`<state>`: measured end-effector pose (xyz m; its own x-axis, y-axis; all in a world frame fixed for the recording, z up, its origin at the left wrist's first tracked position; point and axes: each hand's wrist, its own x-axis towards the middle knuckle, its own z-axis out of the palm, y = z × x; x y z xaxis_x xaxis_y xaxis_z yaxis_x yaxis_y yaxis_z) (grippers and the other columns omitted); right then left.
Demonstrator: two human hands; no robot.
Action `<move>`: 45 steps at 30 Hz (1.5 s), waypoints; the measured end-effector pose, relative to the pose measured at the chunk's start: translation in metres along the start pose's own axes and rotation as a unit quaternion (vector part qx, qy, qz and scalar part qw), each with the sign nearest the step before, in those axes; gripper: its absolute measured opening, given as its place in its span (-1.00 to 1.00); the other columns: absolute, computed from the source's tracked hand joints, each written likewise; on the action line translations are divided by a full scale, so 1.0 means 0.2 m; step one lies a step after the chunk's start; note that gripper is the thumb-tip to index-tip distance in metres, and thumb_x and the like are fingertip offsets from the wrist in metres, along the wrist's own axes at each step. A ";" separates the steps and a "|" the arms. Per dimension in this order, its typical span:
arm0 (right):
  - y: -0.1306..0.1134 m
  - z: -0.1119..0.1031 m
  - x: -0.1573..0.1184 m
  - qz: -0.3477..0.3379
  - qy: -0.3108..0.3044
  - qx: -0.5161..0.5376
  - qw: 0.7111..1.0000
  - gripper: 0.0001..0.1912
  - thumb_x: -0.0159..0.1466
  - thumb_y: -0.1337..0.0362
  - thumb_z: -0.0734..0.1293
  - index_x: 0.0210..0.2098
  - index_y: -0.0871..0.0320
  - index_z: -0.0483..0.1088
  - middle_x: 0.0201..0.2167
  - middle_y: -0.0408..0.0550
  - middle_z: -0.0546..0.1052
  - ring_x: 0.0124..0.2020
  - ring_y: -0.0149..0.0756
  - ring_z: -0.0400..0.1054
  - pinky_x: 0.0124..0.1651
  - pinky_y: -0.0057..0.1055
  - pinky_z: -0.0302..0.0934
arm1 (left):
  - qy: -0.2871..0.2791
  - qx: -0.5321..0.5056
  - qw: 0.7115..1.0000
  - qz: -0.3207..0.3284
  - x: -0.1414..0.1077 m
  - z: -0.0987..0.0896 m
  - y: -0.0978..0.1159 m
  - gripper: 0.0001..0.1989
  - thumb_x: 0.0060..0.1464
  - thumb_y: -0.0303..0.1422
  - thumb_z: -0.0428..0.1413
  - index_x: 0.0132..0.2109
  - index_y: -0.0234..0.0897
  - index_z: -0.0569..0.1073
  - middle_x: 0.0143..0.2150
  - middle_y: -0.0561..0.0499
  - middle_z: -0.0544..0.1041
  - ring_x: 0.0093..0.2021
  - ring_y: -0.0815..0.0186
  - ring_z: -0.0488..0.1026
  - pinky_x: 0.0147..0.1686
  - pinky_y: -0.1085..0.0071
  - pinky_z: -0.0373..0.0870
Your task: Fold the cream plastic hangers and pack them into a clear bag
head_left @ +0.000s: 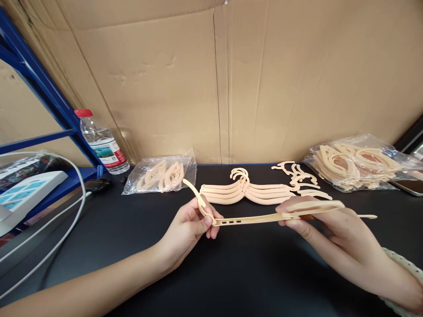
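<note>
A beige plastic hanger (254, 219) is held edge-on above the black table, with small slots showing in its bar. My left hand (193, 222) pinches its left end, where a curved beige arm (194, 192) sticks up. Around the right part of the hanger, near its hook, my right hand (330, 233) is closed. Behind them lies a row of several beige hangers (224, 193), hooks pointing to the wall. Loose beige hanger parts (302, 176) lie to their right.
A clear bag of beige parts (161, 176) lies at the back left, and a larger bag (357, 163) at the back right. A water bottle (104, 145) leans beside the blue rack (42, 88). White cables (81, 193) cross the left side. Cardboard (172, 79) stands behind.
</note>
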<state>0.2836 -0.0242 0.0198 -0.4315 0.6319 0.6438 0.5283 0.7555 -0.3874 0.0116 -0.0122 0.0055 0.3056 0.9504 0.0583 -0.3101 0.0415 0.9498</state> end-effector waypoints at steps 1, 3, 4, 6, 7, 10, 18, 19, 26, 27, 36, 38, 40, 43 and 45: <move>-0.01 0.00 0.00 0.000 -0.001 0.002 1.000 -0.74 0.28 0.36 0.29 -0.07 -0.03 0.38 -0.17 -0.10 0.57 -0.14 -0.22 0.49 -0.05 -0.36 0.39 | 0.005 0.006 1.000 0.001 0.00 0.00 0.00 -0.76 -0.01 -0.43 0.26 -0.41 -0.33 0.31 -0.40 0.02 0.48 -0.54 0.45 0.33 -0.51 0.50 0.19; -0.02 0.01 0.00 0.006 -0.001 0.012 1.000 -0.72 0.27 0.38 0.30 -0.06 -0.06 0.39 -0.16 -0.15 0.57 -0.15 -0.27 0.49 -0.06 -0.41 0.38 | 0.019 0.020 1.000 0.007 0.00 0.00 0.00 -0.76 0.00 -0.42 0.26 -0.41 -0.33 0.30 -0.42 0.05 0.47 -0.55 0.48 0.31 -0.53 0.52 0.17; -0.03 0.01 0.00 0.015 -0.003 0.020 1.000 -0.73 0.27 0.38 0.31 -0.07 -0.06 0.39 -0.18 -0.17 0.57 -0.18 -0.29 0.50 -0.09 -0.44 0.38 | 0.027 0.027 0.999 0.012 0.00 0.00 0.00 -0.76 0.00 -0.42 0.26 -0.41 -0.32 0.30 -0.42 0.06 0.47 -0.56 0.48 0.30 -0.54 0.53 0.16; -0.04 0.02 0.00 0.044 -0.004 0.041 0.998 -0.78 0.27 0.35 0.30 -0.10 -0.03 0.40 -0.23 -0.17 0.57 -0.25 -0.33 0.49 -0.19 -0.48 0.39 | 0.041 0.041 0.998 0.028 -0.01 0.00 -0.01 -0.76 0.01 -0.41 0.26 -0.41 -0.32 0.31 -0.42 0.07 0.46 -0.57 0.49 0.30 -0.55 0.53 0.16; -0.05 0.02 0.00 0.062 -0.004 0.053 0.997 -0.81 0.28 0.34 0.30 -0.12 -0.01 0.40 -0.26 -0.16 0.56 -0.30 -0.34 0.48 -0.25 -0.49 0.39 | 0.046 0.048 0.997 0.036 -0.01 0.00 -0.01 -0.77 0.01 -0.40 0.26 -0.41 -0.32 0.32 -0.42 0.07 0.46 -0.57 0.48 0.31 -0.55 0.53 0.17; -0.05 0.03 0.01 0.120 0.005 0.096 0.988 -0.90 0.29 0.27 0.30 -0.18 0.05 0.40 -0.41 -0.16 0.52 -0.43 -0.38 0.44 -0.38 -0.51 0.37 | 0.053 0.065 0.995 0.053 -0.01 0.00 -0.02 -0.79 0.01 -0.38 0.27 -0.40 -0.33 0.37 -0.44 0.05 0.49 -0.53 0.44 0.38 -0.52 0.51 0.26; -0.04 0.03 0.08 0.259 0.081 0.203 0.941 -0.76 0.22 0.09 0.36 -0.33 0.10 0.29 -0.62 -0.20 0.43 -0.57 -0.33 0.40 -0.49 -0.43 0.37 | 0.068 0.092 0.993 0.029 -0.03 0.02 0.01 -0.77 -0.02 -0.30 0.30 -0.36 -0.36 0.46 -0.37 -0.02 0.53 -0.41 0.33 0.52 -0.37 0.45 0.44; -0.04 0.02 0.09 0.266 0.091 0.212 0.936 -0.74 0.20 0.08 0.38 -0.34 0.10 0.28 -0.63 -0.20 0.43 -0.58 -0.33 0.41 -0.49 -0.41 0.38 | 0.070 0.093 0.993 0.026 -0.03 0.03 0.01 -0.77 -0.02 -0.29 0.30 -0.36 -0.36 0.45 -0.37 -0.02 0.53 -0.41 0.33 0.52 -0.38 0.45 0.44; 0.03 0.02 0.11 0.289 0.134 0.219 0.922 -0.54 0.08 0.02 0.45 -0.18 0.14 0.28 -0.51 -0.12 0.50 -0.51 -0.24 0.47 -0.41 -0.30 0.42 | 0.039 0.269 0.962 -0.006 -0.09 0.08 0.01 -0.64 0.12 -0.22 0.15 -0.55 -0.32 0.36 -0.57 0.05 0.41 -0.56 0.38 0.39 -0.51 0.50 0.32; 0.05 0.02 0.11 0.289 0.133 0.215 0.923 -0.51 0.09 0.01 0.45 -0.13 0.14 0.28 -0.51 -0.12 0.51 -0.49 -0.23 0.47 -0.37 -0.28 0.42 | 0.010 0.314 0.949 -0.007 -0.11 0.08 0.01 -0.61 0.16 -0.21 0.09 -0.57 -0.31 0.35 -0.60 0.05 0.39 -0.58 0.39 0.37 -0.53 0.51 0.29; 0.10 0.06 0.07 0.309 0.056 0.142 0.939 -0.37 0.14 0.00 0.40 0.09 0.13 0.19 -0.50 -0.15 0.53 -0.42 -0.25 0.45 -0.38 -0.35 0.34 | -0.258 0.566 0.746 0.239 -0.19 0.13 0.06 -0.79 0.15 -0.49 0.00 -0.26 -0.25 0.53 -0.30 -0.17 0.58 -0.27 0.13 0.51 -0.25 0.31 0.40; 0.09 0.08 0.06 0.306 0.022 0.138 0.942 -0.36 0.17 0.02 0.37 0.13 0.15 0.15 -0.49 -0.13 0.54 -0.43 -0.24 0.45 -0.40 -0.35 0.34 | -0.244 0.578 0.730 0.271 -0.18 0.12 0.06 -0.69 0.10 -0.52 0.03 -0.03 -0.24 0.50 0.01 -0.20 0.54 0.05 0.01 0.43 0.06 0.15 0.32; 0.08 0.10 0.06 0.296 -0.016 0.131 0.946 -0.37 0.20 0.07 0.34 0.16 0.17 0.12 -0.49 -0.12 0.55 -0.42 -0.23 0.46 -0.38 -0.31 0.36 | -0.220 0.589 0.732 0.263 -0.18 0.11 0.05 -0.53 0.07 -0.50 0.07 0.16 -0.23 0.38 0.21 -0.18 0.38 0.22 -0.04 0.27 0.22 0.01 0.13; 0.07 0.12 0.05 0.271 -0.074 0.095 0.955 -0.49 0.24 0.15 0.29 0.14 0.16 0.16 -0.49 -0.15 0.54 -0.46 -0.27 0.44 -0.35 -0.30 0.38 | -0.212 0.630 0.711 0.231 -0.17 0.09 0.03 -0.43 0.10 -0.45 0.07 0.27 -0.23 0.25 0.26 -0.18 0.31 0.24 -0.06 0.25 0.25 -0.05 0.06; 0.06 0.11 0.05 0.249 -0.103 0.052 0.962 -0.56 0.26 0.20 0.26 0.10 0.15 0.20 -0.50 -0.16 0.52 -0.48 -0.29 0.43 -0.35 -0.31 0.37 | -0.216 0.665 0.680 0.222 -0.16 0.08 0.03 -0.47 0.15 -0.47 0.01 0.27 -0.24 0.25 0.24 -0.18 0.35 0.21 -0.05 0.28 0.22 -0.04 0.10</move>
<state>0.2695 -0.0040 0.0067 -0.2862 0.9323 0.2209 0.6349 0.3572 -0.6850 0.0145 -0.0478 0.0134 0.7720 0.5876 0.2423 0.5425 -0.8078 0.2305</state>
